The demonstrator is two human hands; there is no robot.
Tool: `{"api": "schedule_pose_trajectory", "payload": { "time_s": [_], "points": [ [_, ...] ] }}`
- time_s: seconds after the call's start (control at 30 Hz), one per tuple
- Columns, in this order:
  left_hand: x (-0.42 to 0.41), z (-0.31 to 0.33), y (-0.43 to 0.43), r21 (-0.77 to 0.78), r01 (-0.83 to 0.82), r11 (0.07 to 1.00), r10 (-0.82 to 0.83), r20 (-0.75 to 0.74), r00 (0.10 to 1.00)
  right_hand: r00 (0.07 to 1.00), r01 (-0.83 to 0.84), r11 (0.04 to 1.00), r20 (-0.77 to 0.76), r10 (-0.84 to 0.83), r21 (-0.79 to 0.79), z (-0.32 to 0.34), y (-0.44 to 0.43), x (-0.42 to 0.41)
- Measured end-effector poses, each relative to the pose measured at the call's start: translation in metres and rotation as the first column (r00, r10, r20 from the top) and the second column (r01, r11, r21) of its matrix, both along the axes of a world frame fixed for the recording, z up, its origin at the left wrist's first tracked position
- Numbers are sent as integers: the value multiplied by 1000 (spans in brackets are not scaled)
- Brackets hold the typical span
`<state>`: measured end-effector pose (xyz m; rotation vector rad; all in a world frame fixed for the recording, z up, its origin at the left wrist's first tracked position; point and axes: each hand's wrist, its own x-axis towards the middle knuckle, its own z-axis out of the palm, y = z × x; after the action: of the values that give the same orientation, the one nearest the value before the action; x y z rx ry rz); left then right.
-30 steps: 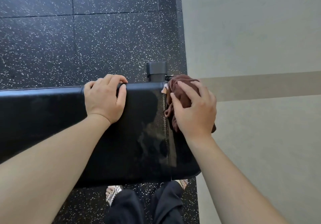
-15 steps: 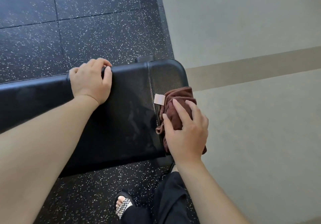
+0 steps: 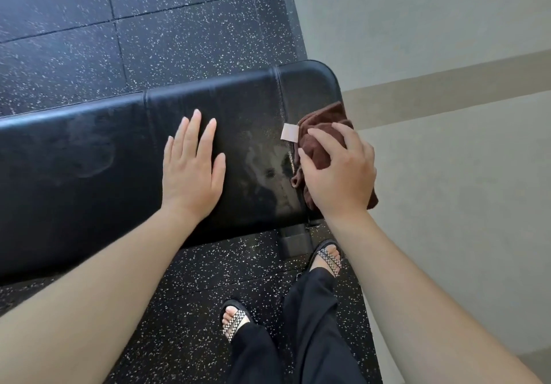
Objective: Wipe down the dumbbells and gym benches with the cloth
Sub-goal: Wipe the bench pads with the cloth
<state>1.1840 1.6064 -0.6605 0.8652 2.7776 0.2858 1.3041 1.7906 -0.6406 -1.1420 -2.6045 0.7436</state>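
Feet: two feet in checkered slide sandals [image 3: 327, 257] and black trouser legs [image 3: 310, 324] stand on the black speckled rubber floor [image 3: 179, 25], close under the near edge of the bench.
Bench leg: a dark bracket [image 3: 293, 242] shows below the bench's near edge, just beside the right foot.
Gym bench: a black padded gym bench [image 3: 89, 151] runs across the view from the left edge to a rounded end at the right; its glossy top shows streaks and reflections.
Left hand: the left hand [image 3: 190, 169] lies flat on the bench top, palm down, fingers straight and a little spread, holding nothing.
Right hand: the right hand [image 3: 340, 172] presses down on the cloth near the bench's right end, fingers curled over the bunched fabric.
Cloth: a brown cloth [image 3: 325, 118] with a pale tag [image 3: 289, 132] sits at the bench's right end, partly hanging past the edge.
Wall: a pale wall [image 3: 447, 175] with a tan band lies beyond the bench's end, to the right.
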Motion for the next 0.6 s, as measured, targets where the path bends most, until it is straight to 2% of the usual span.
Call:
{"api": "schedule_pose_trajectory", "payload": {
  "time_s": [0.2,0.3,0.43,0.6],
  "points": [
    [-7,-2,-13,35,106,994,-106,-12,994,994,-35,998,-97,39,45,-2,-36,4],
    [-7,0,-23,49,119,992,-118,-21,993,991,-121,991,-44,124,57,-1,-59,-22],
    [-2,0,-32,65,101,993,-100,-22,995,993,-115,992,18,114,54,0,-68,-52],
    [-1,2,-30,69,93,993,-92,-24,995,985,-175,983,19,174,52,4,-79,-35]
  ]
}}
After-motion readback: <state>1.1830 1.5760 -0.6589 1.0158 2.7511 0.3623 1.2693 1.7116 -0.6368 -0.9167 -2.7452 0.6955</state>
